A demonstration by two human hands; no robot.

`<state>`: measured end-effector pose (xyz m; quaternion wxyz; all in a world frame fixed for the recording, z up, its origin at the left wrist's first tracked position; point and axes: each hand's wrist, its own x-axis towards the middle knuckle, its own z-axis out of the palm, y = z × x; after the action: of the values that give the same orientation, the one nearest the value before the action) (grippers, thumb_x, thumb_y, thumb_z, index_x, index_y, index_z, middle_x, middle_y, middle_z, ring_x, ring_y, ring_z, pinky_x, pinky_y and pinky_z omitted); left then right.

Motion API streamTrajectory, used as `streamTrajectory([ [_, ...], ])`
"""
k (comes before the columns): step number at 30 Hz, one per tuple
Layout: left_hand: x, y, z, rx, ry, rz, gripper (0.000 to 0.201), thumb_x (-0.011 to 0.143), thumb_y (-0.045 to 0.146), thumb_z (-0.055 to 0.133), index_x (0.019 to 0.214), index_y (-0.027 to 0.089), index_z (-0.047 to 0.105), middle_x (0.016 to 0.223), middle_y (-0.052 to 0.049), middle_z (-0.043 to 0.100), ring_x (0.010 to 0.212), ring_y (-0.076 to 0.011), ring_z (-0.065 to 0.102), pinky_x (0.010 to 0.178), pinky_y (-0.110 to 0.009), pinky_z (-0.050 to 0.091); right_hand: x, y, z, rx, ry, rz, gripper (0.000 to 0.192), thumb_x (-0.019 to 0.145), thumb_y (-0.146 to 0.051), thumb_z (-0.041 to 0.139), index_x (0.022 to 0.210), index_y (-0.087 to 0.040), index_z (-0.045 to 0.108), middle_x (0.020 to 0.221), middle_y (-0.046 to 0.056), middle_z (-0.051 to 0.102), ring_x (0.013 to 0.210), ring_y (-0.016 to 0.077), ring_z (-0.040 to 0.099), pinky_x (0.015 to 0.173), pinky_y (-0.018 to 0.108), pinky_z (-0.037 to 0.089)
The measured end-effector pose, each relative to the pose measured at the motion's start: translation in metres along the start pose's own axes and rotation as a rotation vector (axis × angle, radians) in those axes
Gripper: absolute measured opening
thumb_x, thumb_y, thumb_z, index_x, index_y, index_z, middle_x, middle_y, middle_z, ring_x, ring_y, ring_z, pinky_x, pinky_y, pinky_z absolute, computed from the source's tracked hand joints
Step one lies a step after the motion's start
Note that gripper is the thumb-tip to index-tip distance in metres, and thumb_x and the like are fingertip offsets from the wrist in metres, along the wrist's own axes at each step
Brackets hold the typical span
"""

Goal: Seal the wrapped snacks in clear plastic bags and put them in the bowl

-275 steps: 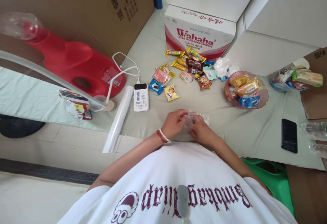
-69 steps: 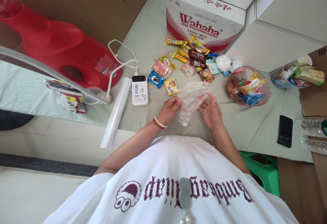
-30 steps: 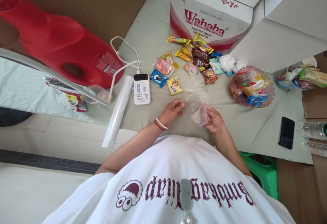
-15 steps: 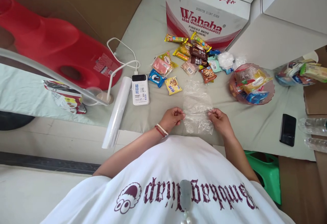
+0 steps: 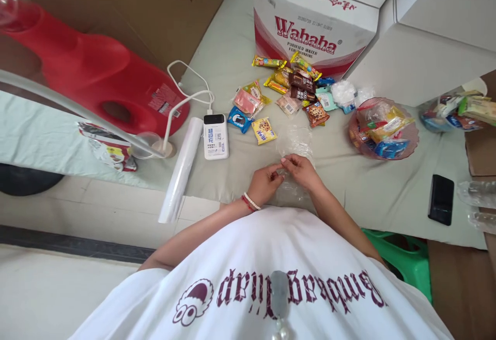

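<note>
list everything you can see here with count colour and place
clear plastic bag: 1, transparent, under both hands
snack packets: many, mixed colours, before the Wahaha box
Wahaha box: 1, white and red, far centre
bowl: 1, pink, right, holding snacks
power bank: 1, white, left of snacks
plastic roll: 1, clear, table edge
phone: 1, black, right
left hand: 1, pinching the bag
right hand: 1, pinching the bag

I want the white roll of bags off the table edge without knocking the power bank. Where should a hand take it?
Grip the white roll around its near half, which juts past the table edge, coming from the left. It is a long, thin cylinder, and the power bank sits close by its far right.
</note>
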<state>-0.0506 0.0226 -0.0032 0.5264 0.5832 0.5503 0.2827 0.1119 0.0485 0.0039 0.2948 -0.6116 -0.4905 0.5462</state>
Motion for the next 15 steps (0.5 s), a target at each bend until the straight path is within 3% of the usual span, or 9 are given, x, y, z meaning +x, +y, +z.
streamTrajectory([
  [3, -0.004, -0.001, -0.001, -0.045, -0.019, 0.021, 0.030, 0.084, 0.028, 0.069, 0.111, 0.020, 0.076, 0.068, 0.003, 0.062, 0.062, -0.0127, 0.053, 0.066, -0.027, 0.043, 0.004, 0.005, -0.002, 0.195, -0.056, 0.087, 0.042, 0.074, -0.061, 0.070, 0.075, -0.020, 0.060, 0.059, -0.006, 0.045, 0.053, 0.0094, 0.034, 0.052, 0.025, 0.028],
  [6, -0.001, -0.005, -0.001, -0.191, 0.079, -0.051, 0.030, 0.092, 0.043, 0.063, 0.109, 0.019, 0.071, 0.069, 0.002, 0.062, 0.064, -0.0140, 0.055, 0.065, -0.027, 0.045, -0.001, 0.007, -0.006, 0.265, -0.029, 0.117, 0.043, 0.074, -0.061, 0.072, 0.077, -0.021, 0.060, 0.060, -0.006, 0.046, 0.049, 0.0078, 0.029, 0.048, 0.025, 0.022],
  [9, 0.010, -0.005, 0.001, -0.241, 0.179, -0.113, 0.036, 0.093, 0.054, 0.060, 0.091, 0.019, 0.065, 0.070, 0.001, 0.062, 0.066, -0.0147, 0.056, 0.063, -0.027, 0.044, -0.007, 0.006, -0.006, 0.245, 0.001, 0.073, 0.041, 0.076, -0.060, 0.073, 0.078, -0.020, 0.065, 0.063, -0.005, 0.051, 0.052, 0.0083, 0.034, 0.049, 0.024, 0.025],
  [12, 0.021, 0.000, 0.005, -0.282, 0.096, -0.099, 0.042, 0.086, 0.060, 0.066, 0.082, 0.018, 0.064, 0.069, 0.001, 0.061, 0.065, -0.0137, 0.052, 0.059, -0.026, 0.041, -0.012, 0.004, -0.005, 0.207, -0.007, 0.011, 0.039, 0.077, -0.057, 0.075, 0.084, -0.019, 0.073, 0.069, -0.003, 0.058, 0.059, 0.0098, 0.043, 0.055, 0.024, 0.034],
  [15, 0.027, 0.003, 0.009, -0.454, 0.053, -0.098, 0.040, 0.081, 0.057, 0.072, 0.079, 0.018, 0.063, 0.065, 0.003, 0.057, 0.056, -0.0100, 0.045, 0.053, -0.024, 0.036, -0.018, 0.002, -0.007, 0.222, 0.060, -0.002, 0.039, 0.075, -0.056, 0.078, 0.088, -0.018, 0.076, 0.073, -0.001, 0.063, 0.064, 0.0115, 0.049, 0.058, 0.024, 0.038],
])
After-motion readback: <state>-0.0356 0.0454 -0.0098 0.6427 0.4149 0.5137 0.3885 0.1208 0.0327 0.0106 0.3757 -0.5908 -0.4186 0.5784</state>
